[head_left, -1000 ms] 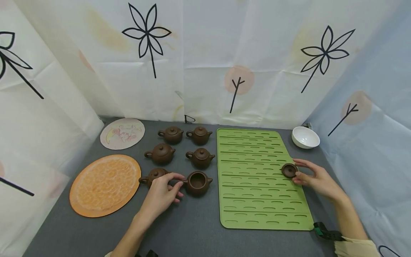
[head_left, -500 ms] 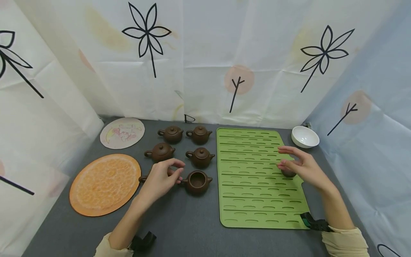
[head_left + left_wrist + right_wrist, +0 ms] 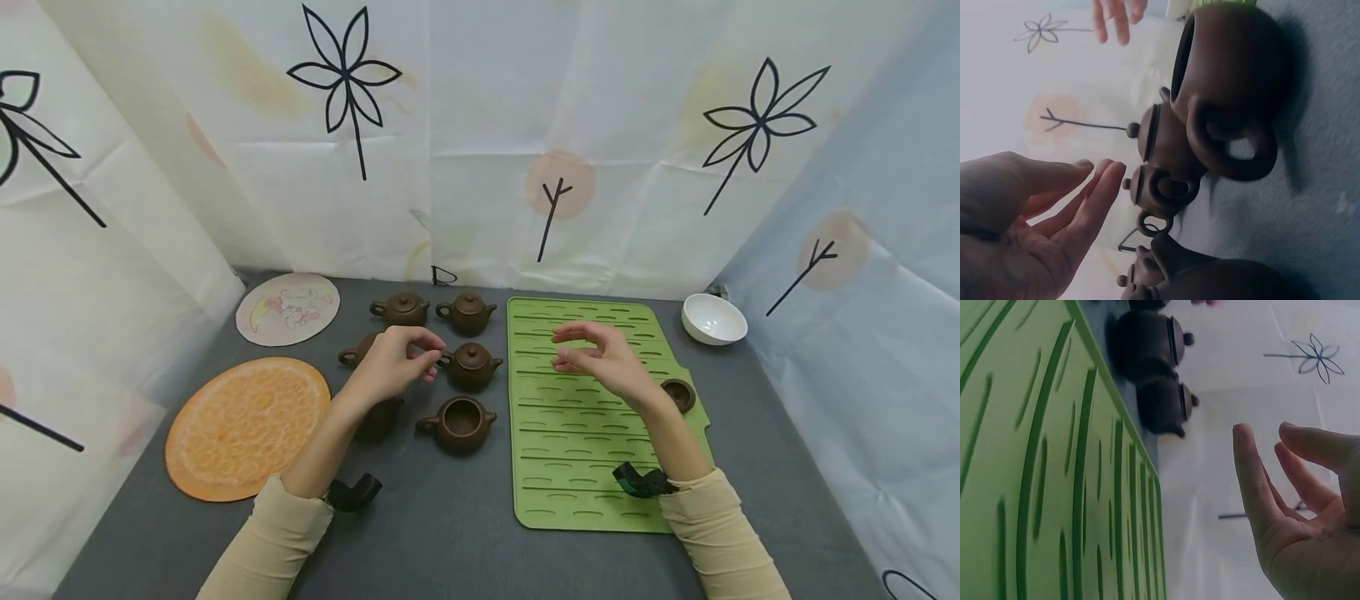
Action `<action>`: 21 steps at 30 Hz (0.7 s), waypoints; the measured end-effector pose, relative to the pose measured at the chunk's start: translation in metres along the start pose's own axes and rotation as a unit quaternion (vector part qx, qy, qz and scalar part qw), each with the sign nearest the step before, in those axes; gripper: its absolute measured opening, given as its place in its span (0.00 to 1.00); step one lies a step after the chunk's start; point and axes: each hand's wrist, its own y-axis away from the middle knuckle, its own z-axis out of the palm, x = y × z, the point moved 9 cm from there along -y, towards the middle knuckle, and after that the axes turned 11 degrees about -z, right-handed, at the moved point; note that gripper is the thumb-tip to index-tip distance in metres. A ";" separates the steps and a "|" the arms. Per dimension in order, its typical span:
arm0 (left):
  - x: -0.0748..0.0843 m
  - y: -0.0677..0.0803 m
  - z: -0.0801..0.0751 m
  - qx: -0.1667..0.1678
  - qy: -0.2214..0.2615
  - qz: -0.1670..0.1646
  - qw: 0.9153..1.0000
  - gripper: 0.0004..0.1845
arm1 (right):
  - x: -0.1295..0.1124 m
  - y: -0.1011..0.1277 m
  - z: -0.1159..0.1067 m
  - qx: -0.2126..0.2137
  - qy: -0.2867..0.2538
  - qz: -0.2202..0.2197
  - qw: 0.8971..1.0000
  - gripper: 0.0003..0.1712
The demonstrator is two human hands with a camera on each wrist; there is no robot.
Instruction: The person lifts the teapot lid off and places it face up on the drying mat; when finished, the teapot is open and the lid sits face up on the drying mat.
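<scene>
My left hand hovers over the middle row of brown clay teapots, with relaxed fingers and nothing between them; the left wrist view shows bare fingertips. Beside it sits a lidded teapot. In front of that stands a lidless teapot, its mouth facing up. My arm partly hides a front-left teapot and a middle-left teapot. Two more lidded teapots stand behind. My right hand floats above the green mat, fingers apart and holding nothing. A teapot lid lies upside down on the mat's right edge.
An orange round placemat and a pale printed disc lie at the left. At the back right corner stands a white bowl. Printed curtains enclose the grey table on the back and sides.
My right hand has let go of the lid on the mat and moved left. My left hand has left the lidless teapot's handle and gone up toward the middle row.
</scene>
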 end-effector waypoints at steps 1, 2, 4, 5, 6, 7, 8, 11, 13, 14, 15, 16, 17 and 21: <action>-0.002 -0.004 0.000 -0.006 -0.001 -0.003 1.000 0.10 | 0.001 -0.006 0.007 -0.004 -0.010 0.003 1.000 0.25; -0.003 -0.009 0.001 -0.012 -0.001 -0.009 1.000 0.10 | 0.002 -0.011 0.013 -0.008 -0.018 0.005 1.000 0.24; -0.007 -0.016 0.002 -0.026 0.002 -0.021 0.999 0.10 | 0.003 -0.022 0.026 -0.013 -0.033 0.008 0.999 0.24; -0.008 -0.020 0.002 -0.033 0.004 -0.028 0.999 0.10 | 0.004 -0.027 0.032 -0.015 -0.038 0.009 0.999 0.23; -0.009 -0.024 0.003 -0.042 0.006 -0.033 0.999 0.11 | 0.005 -0.032 0.038 -0.015 -0.046 0.009 0.999 0.23; -0.011 -0.027 0.005 -0.051 0.009 -0.039 0.998 0.11 | 0.005 -0.037 0.044 -0.017 -0.053 0.010 0.998 0.22; -0.012 -0.030 0.006 -0.060 0.012 -0.044 0.997 0.11 | 0.006 -0.041 0.050 -0.018 -0.055 0.011 0.998 0.21; -0.016 -0.038 0.009 -0.080 0.014 -0.058 0.995 0.12 | 0.010 -0.054 0.068 -0.026 -0.062 0.012 0.998 0.21; -0.018 -0.041 0.009 -0.083 0.013 -0.066 0.994 0.12 | 0.013 -0.061 0.078 -0.033 -0.058 0.016 0.998 0.22; -0.020 -0.042 0.009 -0.082 0.012 -0.071 0.994 0.13 | 0.015 -0.064 0.083 -0.036 -0.051 0.019 0.998 0.22; -0.022 -0.042 0.009 -0.082 0.011 -0.077 0.994 0.12 | 0.017 -0.067 0.087 -0.039 -0.048 0.022 0.998 0.23; -0.023 -0.043 0.009 -0.082 0.011 -0.082 0.993 0.12 | 0.018 -0.069 0.090 -0.042 -0.042 0.023 0.998 0.23; -0.025 -0.044 0.009 -0.082 0.012 -0.086 0.993 0.12 | 0.020 -0.072 0.093 -0.043 -0.035 0.026 0.998 0.23; -0.031 -0.045 0.011 -0.090 0.016 -0.095 0.991 0.10 | 0.027 -0.077 0.099 -0.045 -0.011 0.033 0.998 0.20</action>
